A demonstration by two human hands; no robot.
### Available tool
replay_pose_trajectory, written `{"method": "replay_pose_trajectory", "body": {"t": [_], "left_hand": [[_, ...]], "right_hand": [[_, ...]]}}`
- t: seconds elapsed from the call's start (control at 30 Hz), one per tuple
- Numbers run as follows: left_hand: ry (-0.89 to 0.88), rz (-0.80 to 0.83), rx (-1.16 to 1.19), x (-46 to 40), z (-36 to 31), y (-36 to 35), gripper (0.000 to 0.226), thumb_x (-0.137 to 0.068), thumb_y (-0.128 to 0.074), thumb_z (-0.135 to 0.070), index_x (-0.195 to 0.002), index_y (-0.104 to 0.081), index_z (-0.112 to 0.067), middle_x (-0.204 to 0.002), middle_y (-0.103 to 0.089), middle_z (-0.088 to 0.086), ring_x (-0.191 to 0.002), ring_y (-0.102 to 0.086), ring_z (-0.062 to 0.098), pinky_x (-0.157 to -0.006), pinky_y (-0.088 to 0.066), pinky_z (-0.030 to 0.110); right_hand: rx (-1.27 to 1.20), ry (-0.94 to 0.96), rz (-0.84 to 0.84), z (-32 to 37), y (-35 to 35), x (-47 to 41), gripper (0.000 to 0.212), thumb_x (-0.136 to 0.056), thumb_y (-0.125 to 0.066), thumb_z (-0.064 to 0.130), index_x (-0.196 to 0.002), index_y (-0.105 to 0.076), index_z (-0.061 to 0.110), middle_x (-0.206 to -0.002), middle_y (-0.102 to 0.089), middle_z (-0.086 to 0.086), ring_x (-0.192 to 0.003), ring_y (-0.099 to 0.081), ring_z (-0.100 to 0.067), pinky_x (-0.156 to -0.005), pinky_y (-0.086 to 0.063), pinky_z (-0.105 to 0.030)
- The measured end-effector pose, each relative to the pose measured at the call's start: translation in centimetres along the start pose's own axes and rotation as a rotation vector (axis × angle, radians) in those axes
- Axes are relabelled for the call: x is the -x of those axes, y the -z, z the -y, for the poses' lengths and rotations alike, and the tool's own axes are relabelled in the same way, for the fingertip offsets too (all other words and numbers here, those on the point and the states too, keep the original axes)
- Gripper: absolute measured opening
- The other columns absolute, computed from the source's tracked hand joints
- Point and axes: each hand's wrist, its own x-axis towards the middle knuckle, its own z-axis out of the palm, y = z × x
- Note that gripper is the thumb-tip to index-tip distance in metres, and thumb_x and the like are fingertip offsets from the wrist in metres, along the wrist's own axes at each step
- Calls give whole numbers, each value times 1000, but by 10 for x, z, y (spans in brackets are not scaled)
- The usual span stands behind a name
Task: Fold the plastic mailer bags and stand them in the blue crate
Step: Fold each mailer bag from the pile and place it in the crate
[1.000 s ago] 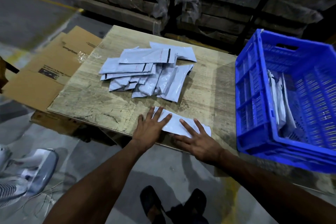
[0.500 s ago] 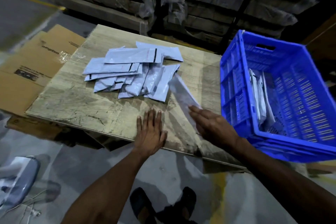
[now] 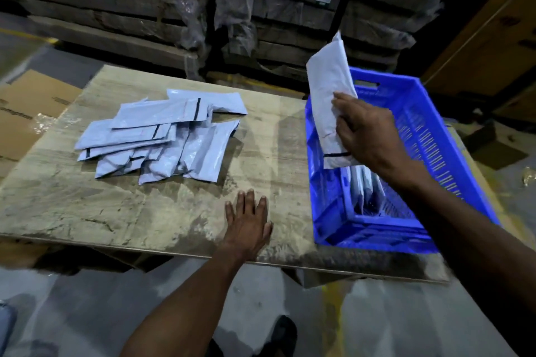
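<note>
My right hand (image 3: pixel 367 133) grips a folded grey mailer bag (image 3: pixel 327 87) and holds it upright above the left side of the blue crate (image 3: pixel 423 136). Inside the crate, a few folded mailers (image 3: pixel 367 188) stand on edge against its left wall. A loose pile of flat grey mailer bags (image 3: pixel 162 136) lies on the table's far left half. My left hand (image 3: pixel 246 223) rests flat on the wooden table (image 3: pixel 87 206) near its front edge, fingers spread, holding nothing.
Flattened cardboard boxes (image 3: pixel 26 113) lie on the floor left of the table. Wrapped stacks of boards (image 3: pixel 261 9) stand behind it. A brown cardboard box (image 3: pixel 493 38) sits at the far right. My feet (image 3: pixel 278 336) show below the table edge.
My right hand lifted the folded mailer off the table's front edge and carried it right and up over the crate. My left hand let go of it and stayed flat on the table.
</note>
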Motion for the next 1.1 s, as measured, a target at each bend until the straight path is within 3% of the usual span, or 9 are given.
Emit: {"method": "replay_pose_trajectory", "body": {"t": [0.17, 0.37, 0.47, 0.6, 0.83, 1.1], "left_hand": [[11, 27, -24, -10, -21, 2, 69, -107, -33, -49, -164, -9, -19, -170, 12, 19, -155, 17, 42, -121, 4, 68], [-1, 30, -17, -22, -40, 2, 68, -106, -32, -49, -164, -9, -21, -170, 12, 18, -155, 14, 42, -120, 0, 69], [26, 74, -25, -28, -47, -3, 76, -101, -19, -63, -164, 1, -26, -168, 23, 14, -153, 24, 41, -118, 7, 69], [48, 89, -42, -34, -46, -12, 100, -73, 13, -74, -163, 10, -30, -165, 33, 10, -150, 32, 39, -117, 13, 68], [62, 97, -47, -36, -46, -16, 99, -73, 13, -76, -162, 14, -33, -163, 38, 7, -150, 35, 36, -117, 14, 66], [57, 76, -51, -36, -43, -20, 95, -77, 11, -75, -162, 13, -33, -164, 36, 8, -151, 32, 38, -117, 11, 67]], "right_hand": [[13, -35, -36, -44, 32, -6, 39, -82, -58, 6, -118, -71, 2, -129, -67, -16, -107, -71, -31, -97, -54, -39], [131, -146, 100, -111, 43, 27, 43, -80, -56, 11, -120, -69, 3, -130, -67, -16, -105, -70, -38, -90, -56, -48], [196, -250, 251, -137, 35, 62, 41, -81, -65, 0, -122, -68, 3, -132, -65, -17, -101, -69, -43, -85, -55, -49], [216, -305, 430, -155, 11, 104, 38, -82, -64, 2, -120, -68, 5, -136, -63, -14, -96, -69, -44, -80, -56, -49], [191, -406, 660, -175, -30, 126, 31, -84, -53, 2, -115, -58, 0, -116, -66, -27, -100, -64, -46, -83, -54, -50], [81, -341, 544, -168, -42, 117, 31, -87, -52, -6, -117, -60, -4, -121, -64, -28, -100, -65, -47, -84, -54, -50]]}}
